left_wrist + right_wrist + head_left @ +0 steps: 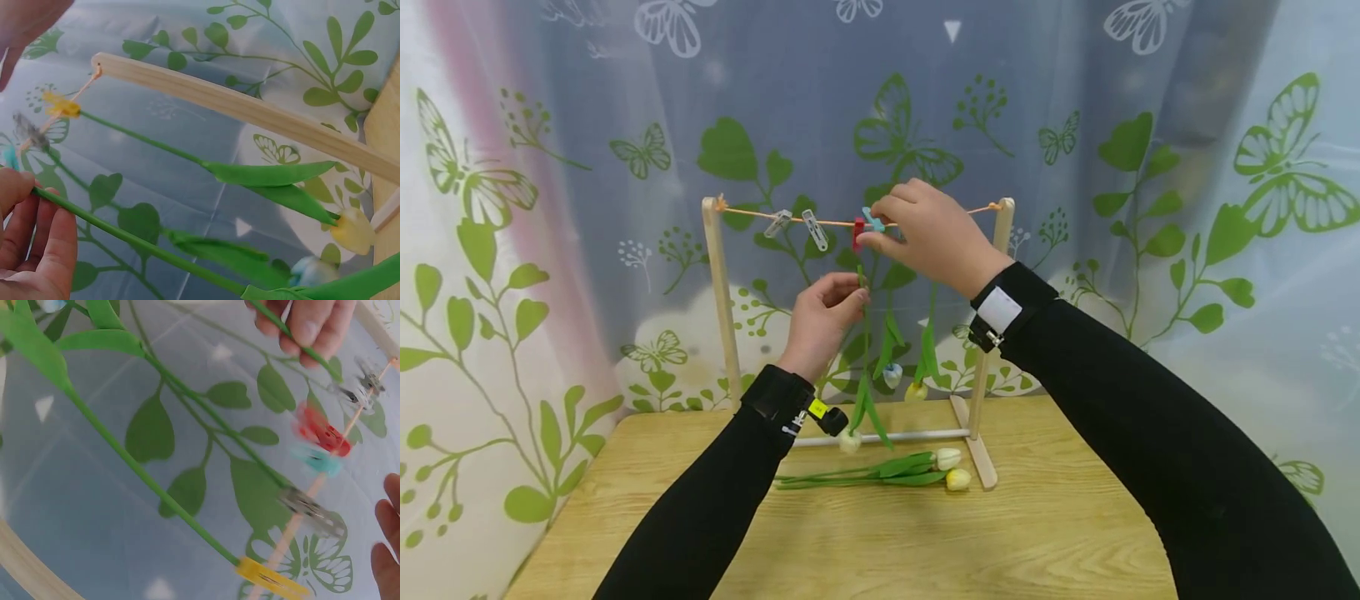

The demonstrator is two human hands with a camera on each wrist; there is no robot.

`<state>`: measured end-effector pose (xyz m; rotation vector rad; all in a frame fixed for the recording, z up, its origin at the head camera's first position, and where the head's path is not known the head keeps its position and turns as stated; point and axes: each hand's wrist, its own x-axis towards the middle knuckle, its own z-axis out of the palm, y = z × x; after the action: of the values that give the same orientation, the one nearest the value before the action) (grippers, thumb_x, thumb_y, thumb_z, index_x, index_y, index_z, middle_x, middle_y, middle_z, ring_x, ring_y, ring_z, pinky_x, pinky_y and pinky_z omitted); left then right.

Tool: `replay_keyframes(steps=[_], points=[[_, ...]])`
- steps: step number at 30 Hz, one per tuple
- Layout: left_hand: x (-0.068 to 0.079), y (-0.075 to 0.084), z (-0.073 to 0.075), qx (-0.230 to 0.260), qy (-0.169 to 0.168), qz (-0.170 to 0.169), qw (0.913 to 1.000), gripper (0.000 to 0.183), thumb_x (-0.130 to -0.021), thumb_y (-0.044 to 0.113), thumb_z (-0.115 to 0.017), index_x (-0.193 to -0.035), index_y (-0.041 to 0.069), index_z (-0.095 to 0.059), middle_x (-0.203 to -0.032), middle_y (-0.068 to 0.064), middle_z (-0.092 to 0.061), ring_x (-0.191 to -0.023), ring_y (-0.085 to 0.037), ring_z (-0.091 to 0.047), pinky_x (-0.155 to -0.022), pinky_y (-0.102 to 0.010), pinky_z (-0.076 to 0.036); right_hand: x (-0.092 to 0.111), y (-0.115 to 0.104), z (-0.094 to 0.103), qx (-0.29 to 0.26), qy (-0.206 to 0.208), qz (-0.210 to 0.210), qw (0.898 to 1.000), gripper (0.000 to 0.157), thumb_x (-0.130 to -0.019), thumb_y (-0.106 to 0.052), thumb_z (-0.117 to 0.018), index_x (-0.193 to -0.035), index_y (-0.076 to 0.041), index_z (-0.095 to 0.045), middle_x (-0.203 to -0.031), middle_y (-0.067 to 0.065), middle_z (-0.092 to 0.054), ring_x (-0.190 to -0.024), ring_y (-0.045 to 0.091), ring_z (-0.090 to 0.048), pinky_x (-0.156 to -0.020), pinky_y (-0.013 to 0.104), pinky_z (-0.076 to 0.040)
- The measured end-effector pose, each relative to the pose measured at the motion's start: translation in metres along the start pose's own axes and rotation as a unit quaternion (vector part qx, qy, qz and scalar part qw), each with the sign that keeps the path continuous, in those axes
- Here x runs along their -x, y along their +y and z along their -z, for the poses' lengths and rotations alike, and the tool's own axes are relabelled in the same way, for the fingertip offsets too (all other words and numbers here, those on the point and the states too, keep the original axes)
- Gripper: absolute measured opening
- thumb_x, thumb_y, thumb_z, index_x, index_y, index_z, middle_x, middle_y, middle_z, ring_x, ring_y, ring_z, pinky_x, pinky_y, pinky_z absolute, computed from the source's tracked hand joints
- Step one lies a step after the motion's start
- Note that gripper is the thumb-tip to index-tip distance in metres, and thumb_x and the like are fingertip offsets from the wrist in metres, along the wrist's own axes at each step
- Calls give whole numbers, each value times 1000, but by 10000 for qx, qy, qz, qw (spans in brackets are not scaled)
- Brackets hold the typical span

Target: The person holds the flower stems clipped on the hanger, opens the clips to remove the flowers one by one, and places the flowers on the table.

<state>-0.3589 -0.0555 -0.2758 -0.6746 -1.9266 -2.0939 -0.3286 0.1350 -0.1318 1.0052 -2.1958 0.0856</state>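
My left hand [823, 321] pinches the green stem of a white artificial tulip [850, 441] near its end, and the bloom hangs downward. The stem end is just below a red clothespin [857, 235] on the orange string [745, 215]. Beside that sits a light blue clothespin [872, 220]. My right hand [932, 233] is up at the string, thumb and fingers spread. In the right wrist view its fingers [389, 519] are apart from the pins. A blue-white tulip [892, 375] hangs from a grey clothespin [309, 509], a yellow tulip [916, 391] from a yellow one [269, 578].
Wooden posts, left [722, 300] and right [1002, 229], hold the string. Two grey clothespins, one [778, 222] left of the other [815, 231], hang on its left part. On the wooden table [1037, 533] lie a white tulip [947, 458] and a yellow-white tulip [958, 479]. A patterned curtain hangs behind.
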Motion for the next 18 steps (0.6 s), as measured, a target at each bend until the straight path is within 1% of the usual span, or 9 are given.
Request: replay_keyframes(steps=[2,4,8,11,14,18], points=[[1,2,2,5,-9,-36,10000,30,-101,19,-70,-130,9,-66,-130,-23,-64,-113,-31,-66,-103,-46,-59,9,-1,-5,-82,195,81,9997,37,-99,-38,-71,-115,-5,-73,-105,10,-69,-98,26,-63,-83,35,-56],[2,3,4,61,-37,-70,9999,31,-101,19,-70,-130,8,-66,-129,-22,-64,-114,-32,-65,-105,-49,-57,17,-2,-12,-187,230,111,9995,32,-99,-36,-72,-111,-5,-73,-101,9,-67,-93,25,-63,-80,34,-56],[2,7,4,148,-53,-99,9998,29,-101,19,-71,-127,10,-67,-122,-14,-67,-117,-36,-64,-105,-48,-57,32,-1,-26,-467,21,87,9989,29,-98,-34,-73,-109,-7,-71,-101,8,-67,-91,23,-64,-80,33,-57],[3,9,3,171,-42,-124,9998,28,-100,18,-72,-126,9,-68,-120,-10,-68,-119,-39,-63,-102,-42,-60,42,0,-38,-636,-66,-45,9979,28,-98,-34,-74,-110,-9,-72,-101,7,-67,-90,21,-64,-80,33,-57],[4,10,3,126,-10,-129,9998,28,-100,19,-72,-125,9,-68,-122,-11,-68,-118,-36,-64,-99,-37,-61,50,1,-49,-785,-142,-157,9967,27,-98,-34,-74,-109,-10,-72,-99,5,-66,-88,20,-62,-79,32,-55],[5,12,3,67,30,-161,9998,30,-100,19,-72,-127,7,-67,-128,-19,-66,-113,-28,-67,-99,-40,-61,60,1,-61,-1095,-362,-335,9928,27,-99,-33,-73,-112,-9,-72,-99,7,-66,-89,21,-62,-79,34,-55]])
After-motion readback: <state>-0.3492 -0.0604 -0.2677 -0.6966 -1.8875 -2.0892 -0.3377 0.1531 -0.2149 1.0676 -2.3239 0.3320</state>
